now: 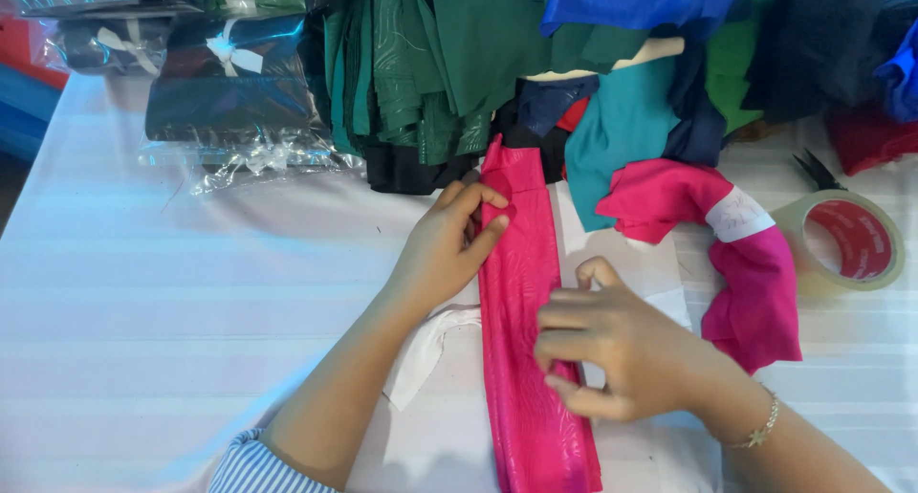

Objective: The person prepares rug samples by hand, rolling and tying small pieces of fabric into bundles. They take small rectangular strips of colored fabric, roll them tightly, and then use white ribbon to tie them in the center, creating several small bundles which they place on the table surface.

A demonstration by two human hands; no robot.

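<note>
One strip in hand: a long pink fabric strip (526, 340) lies lengthwise on the white table (143, 292), running from the fabric heap down to the near edge, over a white sheet (660, 263).
Fold state: strip looks already folded narrow along most of its length; upper end not yet flat — a small flap stands up there.
Left hand (445, 249): fingers curled, thumb and fingertips pinching the strip's upper left edge.
Right hand (622, 345): fingers bent, pressing flat on the strip's middle — holding it down, not gripping.
Left to do, by judgement: upper end to be smoothed; lower end lies loose.
Second pink piece (746, 263): crumpled to the right, banded with white tape, untouched.
Tape roll (851, 240): far right; scissors (818, 171) just behind it.
Background: green, blue and teal cloth (459, 63); bagged bundles (229, 82) at upper left.
</note>
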